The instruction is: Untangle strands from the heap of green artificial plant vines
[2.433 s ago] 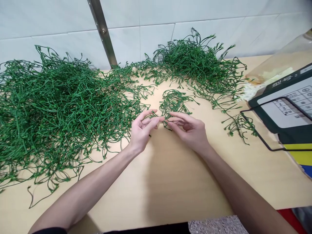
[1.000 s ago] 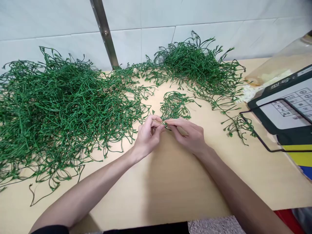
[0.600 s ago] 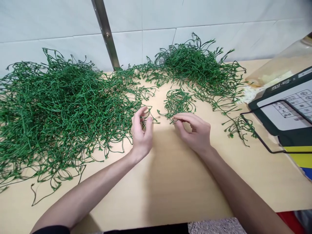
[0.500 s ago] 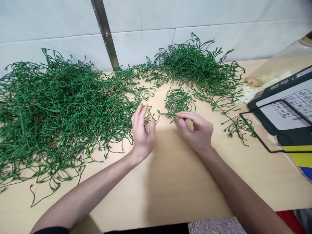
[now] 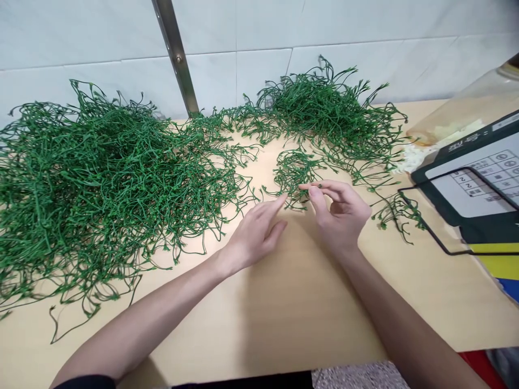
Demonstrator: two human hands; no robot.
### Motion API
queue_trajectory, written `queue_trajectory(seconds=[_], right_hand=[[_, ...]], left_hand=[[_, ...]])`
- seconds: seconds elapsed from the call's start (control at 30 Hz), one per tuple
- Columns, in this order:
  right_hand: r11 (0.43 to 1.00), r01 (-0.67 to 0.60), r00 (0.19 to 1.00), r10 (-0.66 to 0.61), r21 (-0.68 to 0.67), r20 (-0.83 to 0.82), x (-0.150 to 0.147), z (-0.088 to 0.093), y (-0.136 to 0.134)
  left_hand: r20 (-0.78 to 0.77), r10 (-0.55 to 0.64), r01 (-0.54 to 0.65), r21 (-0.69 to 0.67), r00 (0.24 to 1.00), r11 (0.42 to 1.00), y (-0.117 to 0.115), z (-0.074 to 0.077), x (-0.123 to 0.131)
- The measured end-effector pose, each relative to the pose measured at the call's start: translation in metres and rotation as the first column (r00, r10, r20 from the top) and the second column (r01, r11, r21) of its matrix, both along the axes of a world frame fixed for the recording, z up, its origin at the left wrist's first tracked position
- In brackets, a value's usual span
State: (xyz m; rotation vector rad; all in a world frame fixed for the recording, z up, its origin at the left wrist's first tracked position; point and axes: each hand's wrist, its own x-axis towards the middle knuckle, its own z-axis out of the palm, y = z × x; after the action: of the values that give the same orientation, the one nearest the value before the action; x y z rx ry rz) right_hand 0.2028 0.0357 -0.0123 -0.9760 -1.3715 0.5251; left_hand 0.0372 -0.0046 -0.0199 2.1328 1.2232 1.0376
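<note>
Left hand (image 5: 257,229): fingers extended and held together, thumb apart, nothing visible in its grasp; index tip at the near-left edge of the small cluster of green artificial plant stems (image 5: 295,167). Right hand (image 5: 343,216): thumb against fingers, apparently pinching a thin green stem (image 5: 320,186); contact partly hidden, so this is probable rather than certain. Small cluster lies on the surface (image 5: 308,292), just beyond both hands.

Change over last half second: left hand has swung rightward from the edge of the large left-hand pile (image 5: 101,167) to the cluster; right hand has shifted slightly right. Both piles, including the back-right one (image 5: 324,108), look unaltered.

Reading: handling now centres on the small cluster, with both hands beside it. Whether the left fingertips touch its stems cannot be told.
</note>
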Motion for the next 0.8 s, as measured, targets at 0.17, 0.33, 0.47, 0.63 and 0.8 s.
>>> queue_trajectory(seconds=[0.17, 0.33, 0.47, 0.63, 0.8], right_hand=[[0.993, -0.092, 0.996, 0.09, -0.078, -0.027, 0.001, 0.003, -0.001], [0.994, -0.107, 0.986, 0.103, 0.032, 0.129, 0.004, -0.001, -0.001], [0.996, -0.086, 0.98, 0.082, 0.015, 0.184, 0.004, -0.006, -0.001], [0.973, -0.173, 0.985, 0.175, -0.156, 0.0, 0.001, 0.004, -0.004], [0.938, -0.27, 0.963, 0.265, -0.217, -0.052, 0.001, 0.012, -0.006]], left_hand=[[0.013, 0.025, -0.025, 0.019, 1.0, 1.0, -0.001, 0.003, 0.0], [0.059, 0.063, -0.063, 0.013, 0.996, 0.998, 0.0, -0.001, 0.0], [0.044, 0.053, -0.051, -0.039, 0.998, 0.998, -0.001, 0.001, 0.0], [0.033, 0.036, -0.035, -0.042, 0.999, 0.999, -0.001, 0.005, 0.0], [0.079, 0.03, -0.026, -0.048, 0.996, 0.998, 0.001, 0.004, 0.0]])
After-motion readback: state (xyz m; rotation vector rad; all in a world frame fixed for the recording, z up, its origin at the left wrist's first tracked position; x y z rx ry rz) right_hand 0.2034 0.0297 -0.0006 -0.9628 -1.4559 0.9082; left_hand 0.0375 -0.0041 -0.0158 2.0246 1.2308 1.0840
